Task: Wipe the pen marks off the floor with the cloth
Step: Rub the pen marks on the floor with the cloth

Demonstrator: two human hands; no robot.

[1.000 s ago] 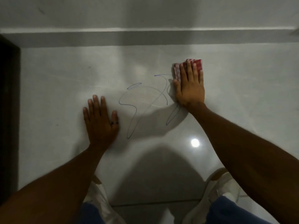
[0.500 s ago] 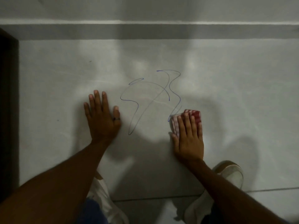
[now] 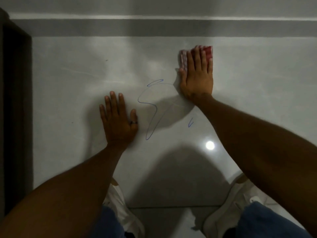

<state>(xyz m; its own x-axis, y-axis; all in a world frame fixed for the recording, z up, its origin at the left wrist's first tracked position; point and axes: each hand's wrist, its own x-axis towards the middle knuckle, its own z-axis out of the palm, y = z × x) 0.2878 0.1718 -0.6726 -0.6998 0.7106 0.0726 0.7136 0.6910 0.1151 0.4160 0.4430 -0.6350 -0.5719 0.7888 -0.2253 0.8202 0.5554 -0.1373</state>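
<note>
A blue pen scribble (image 3: 151, 107) runs across the glossy grey floor tile (image 3: 68, 100), between my two hands. A short blue stroke (image 3: 190, 122) sits apart, to its lower right. My right hand (image 3: 197, 76) lies flat, pressing a red and white checked cloth (image 3: 208, 51) onto the floor just above and right of the scribble; only the cloth's far edge and left side show past my fingers. My left hand (image 3: 118, 119), with a dark ring on the thumb, rests palm down on the tile left of the scribble, holding nothing.
A grey skirting strip and wall (image 3: 154, 28) run along the far side. A dark door frame (image 3: 15, 100) stands at the left. My white shoes (image 3: 223, 215) and blue trouser knees are at the bottom. A lamp reflection (image 3: 210, 145) shines on the tile.
My right hand slid the cloth from near me up across the scribble's right side to its far end. The blue loops there are gone, leaving one short stroke. My left hand stayed put.
</note>
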